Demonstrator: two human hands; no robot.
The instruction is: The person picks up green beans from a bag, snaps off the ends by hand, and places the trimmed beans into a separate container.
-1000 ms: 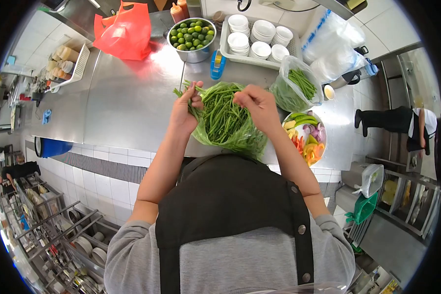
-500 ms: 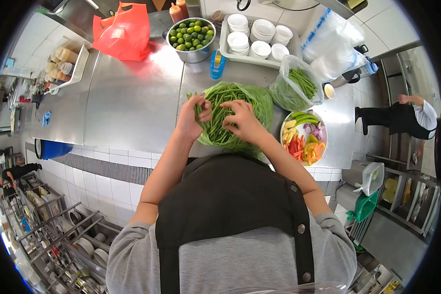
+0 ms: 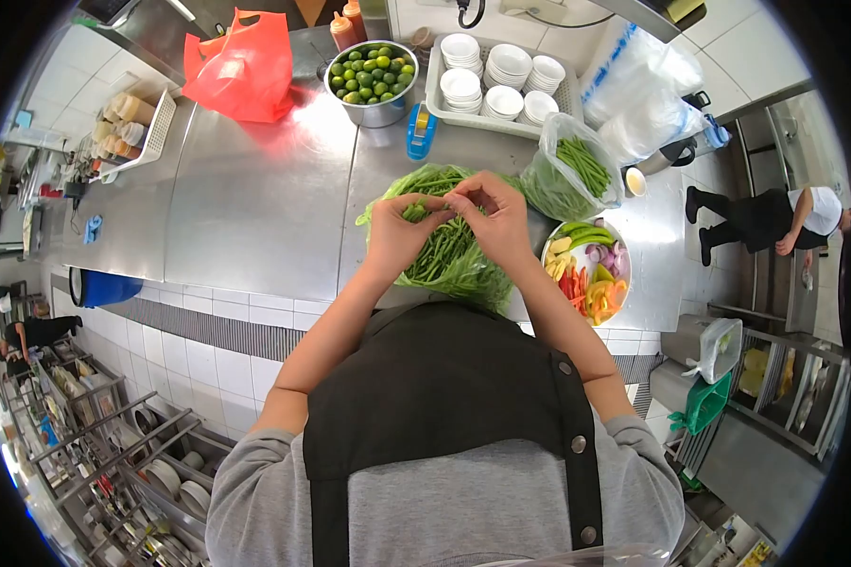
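A green plastic bag [image 3: 487, 280] lies open on the steel counter, filled with long green beans [image 3: 444, 248]. Above it my left hand [image 3: 402, 234] is closed in a pinch, with bits of green bean showing between its fingers. My right hand [image 3: 494, 219] is closed too, thumb and fingertips pressed together against the left fingertips. What is pinched where they meet is too small to make out. Just right of my hands stand a clear bag [image 3: 560, 180] of cut green beans and a round plate [image 3: 550, 248] with green chillies, red onion, and red, orange and pale yellow pieces.
Behind the beans are a blue tape dispenser [image 3: 421, 132], a metal pot [image 3: 373, 113] of green limes and a white tray [image 3: 432, 94] of stacked small bowls. A red bag [image 3: 241, 71] sits on the steel counter [image 3: 255, 198]. A person [image 3: 775, 222] stands at the right.
My hands have come together over the bag, fingertips meeting; before, they were apart with the right fingers spread. The person at the right has shifted position.
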